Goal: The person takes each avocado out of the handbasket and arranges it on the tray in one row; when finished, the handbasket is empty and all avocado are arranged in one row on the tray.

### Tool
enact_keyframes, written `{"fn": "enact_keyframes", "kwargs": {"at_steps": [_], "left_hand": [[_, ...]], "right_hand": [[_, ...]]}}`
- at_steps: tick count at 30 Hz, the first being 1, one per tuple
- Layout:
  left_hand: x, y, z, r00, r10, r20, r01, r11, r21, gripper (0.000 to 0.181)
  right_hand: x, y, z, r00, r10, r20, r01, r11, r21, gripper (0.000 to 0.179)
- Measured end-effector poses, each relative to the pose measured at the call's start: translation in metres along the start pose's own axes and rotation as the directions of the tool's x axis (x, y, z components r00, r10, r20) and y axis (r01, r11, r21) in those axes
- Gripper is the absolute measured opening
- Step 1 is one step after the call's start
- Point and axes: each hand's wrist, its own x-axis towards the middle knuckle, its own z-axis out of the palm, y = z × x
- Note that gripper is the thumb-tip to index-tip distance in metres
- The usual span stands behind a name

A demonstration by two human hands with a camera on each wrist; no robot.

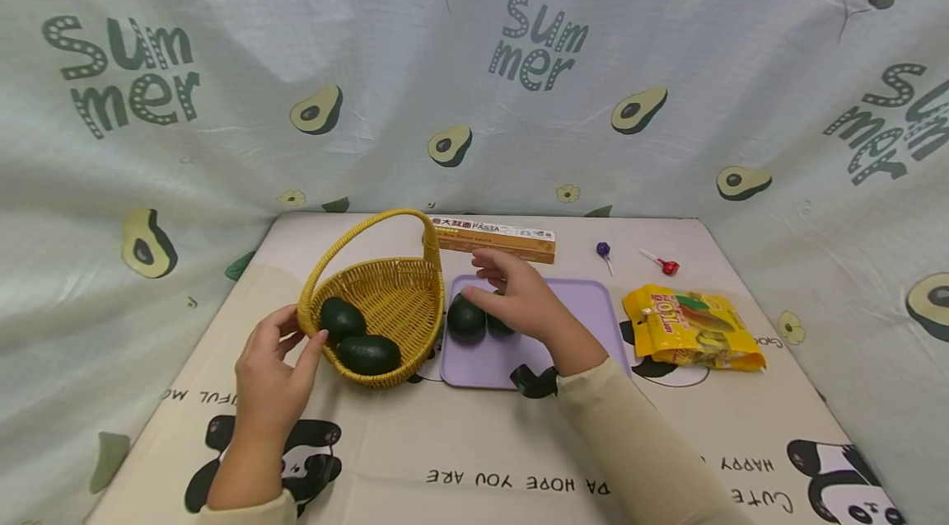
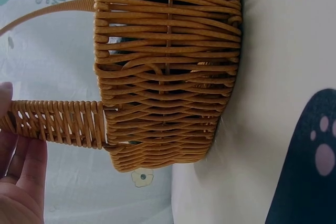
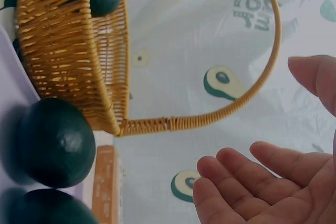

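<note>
Left of the lilac tray (image 1: 589, 311), a yellow wicker basket (image 1: 400, 298) is found standing on the surface (image 1: 385, 442), its handle (image 2: 58, 123) arched upward. Two dark green avocados (image 1: 368, 355) are contained in it, lying just beside each other. The basket is held by the left hand (image 1: 274, 368) at the foot of the handle, which is pinched between thumb and fingers. On the tray, near its left edge, two more avocados (image 1: 465, 319) are observed side by side, one partly covered in the head view by the right hand (image 1: 522, 298). That hand is held above the tray, thumb and fingers well parted, with nothing gripped. Behind the tray, a pasta box (image 1: 534, 247) is placed lengthwise. Past the tray's far right corner, a purple lollipop (image 1: 604, 248) and a red lollipop (image 1: 670, 268) are laid apart. Right of the tray, a yellow packet (image 1: 693, 327) is laid flat. Well beyond the tray, a printed cloth (image 1: 385, 39) is hung.
</note>
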Motion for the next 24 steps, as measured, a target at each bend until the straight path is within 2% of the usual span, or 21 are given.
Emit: {"fn": "enact_keyframes", "kwargs": {"at_steps": [16,24], "left_hand": [[0.0,0.002,-0.002,0.999,-0.023,0.039,0.023,1.0,0.005,0.054],[0.0,0.003,-0.004,0.997,-0.05,0.062,0.05,0.999,0.01,0.054]], "right_hand": [[0.031,-0.016,0.014,0.987,-0.085,0.134,0.098,0.991,-0.092,0.076],[0.049,-0.022,0.024,0.968,-0.079,0.237,0.09,0.995,-0.037,0.074]]}}
